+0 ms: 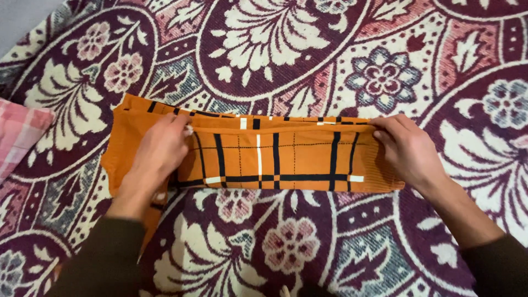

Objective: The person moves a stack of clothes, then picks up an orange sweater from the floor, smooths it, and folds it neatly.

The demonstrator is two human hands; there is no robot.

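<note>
An orange knitted garment (291, 157) with black and white check lines lies folded into a long band on a patterned carpet. My left hand (157, 157) rests on its left part, fingers pinching the upper folded edge. At the right end my right hand (410, 151) grips the ribbed hem, thumb and fingers closed on the top fold. An orange sleeve runs from under my left hand toward me. Both my forearms wear dark sleeves.
The carpet (286, 49) is dark purple with cream leaves and pink flowers and fills the view. A pink checked cloth (19, 135) lies at the left edge. A strip of grey floor (22, 16) shows at the top left corner.
</note>
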